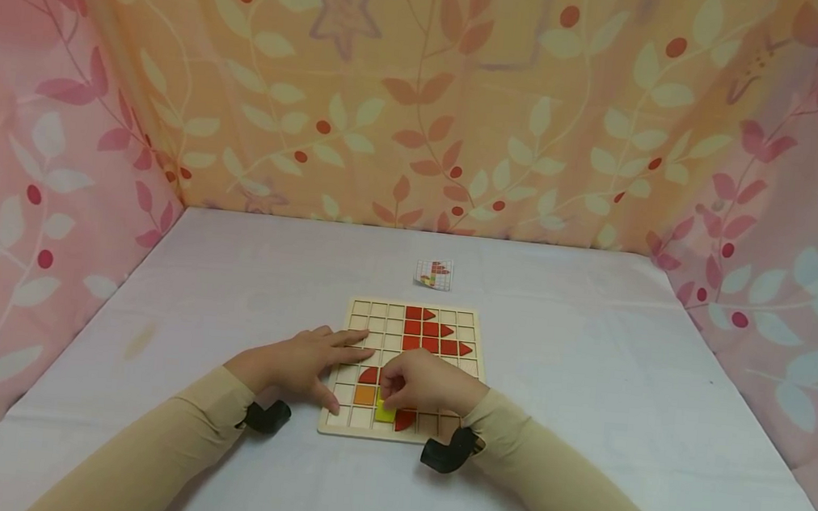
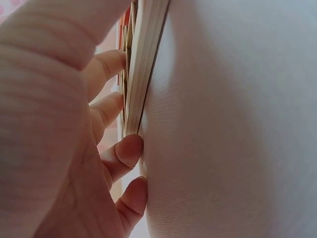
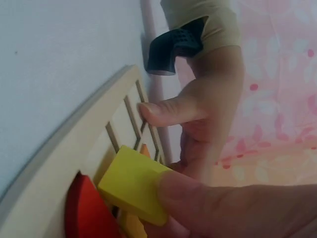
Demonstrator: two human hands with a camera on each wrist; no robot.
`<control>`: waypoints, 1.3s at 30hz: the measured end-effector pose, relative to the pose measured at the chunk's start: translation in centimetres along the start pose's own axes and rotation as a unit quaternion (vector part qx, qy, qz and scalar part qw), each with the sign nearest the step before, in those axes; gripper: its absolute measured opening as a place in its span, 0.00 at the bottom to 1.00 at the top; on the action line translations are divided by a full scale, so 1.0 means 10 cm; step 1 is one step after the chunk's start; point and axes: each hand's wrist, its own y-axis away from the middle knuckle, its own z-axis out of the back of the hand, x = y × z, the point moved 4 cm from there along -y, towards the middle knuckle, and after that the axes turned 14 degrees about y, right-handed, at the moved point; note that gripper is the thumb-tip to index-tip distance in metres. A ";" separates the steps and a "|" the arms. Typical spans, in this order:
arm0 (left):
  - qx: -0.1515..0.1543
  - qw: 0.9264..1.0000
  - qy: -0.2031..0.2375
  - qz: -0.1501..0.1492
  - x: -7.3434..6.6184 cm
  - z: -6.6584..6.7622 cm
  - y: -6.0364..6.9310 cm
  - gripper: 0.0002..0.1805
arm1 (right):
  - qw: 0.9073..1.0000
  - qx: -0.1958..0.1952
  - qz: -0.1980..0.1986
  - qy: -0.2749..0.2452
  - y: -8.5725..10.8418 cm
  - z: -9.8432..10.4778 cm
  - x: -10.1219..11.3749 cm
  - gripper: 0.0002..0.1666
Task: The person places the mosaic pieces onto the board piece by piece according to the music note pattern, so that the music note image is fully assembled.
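A wooden grid board lies on the white table. My right hand is over its lower middle and pinches a yellow square block between thumb and finger. The block is tilted in the right wrist view, with another yellow piece partly hidden below it. My left hand spreads across the board's left side, with fingers and thumb touching it. Near the right hand sit an orange square, a red rounded piece and another red rounded piece. Red squares with triangle ends fill rows at the upper right.
Behind the board lies a small paper card printed with a coloured grid pattern. Patterned cloth hangs around the back and sides of the table. A black wrist device sits at the right cuff, another at the left.
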 end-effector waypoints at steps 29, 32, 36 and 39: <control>-0.002 1.000 -0.004 0.003 0.01 -0.01 -0.01 0.50 | 0.999 -0.003 0.019 0.045 0.02 -0.05 0.01 0.10; 0.000 1.000 -0.003 0.000 0.01 0.00 -0.01 0.51 | 0.999 -0.012 0.013 0.035 0.05 0.03 -0.04 0.10; 0.001 1.000 0.001 0.002 0.01 0.00 -0.01 0.51 | 0.999 -0.025 -0.009 0.027 0.13 0.18 -0.16 0.09; 0.001 1.000 0.003 0.015 0.01 -0.01 -0.01 0.51 | 0.999 -0.035 -0.025 0.024 0.21 0.29 -0.26 0.09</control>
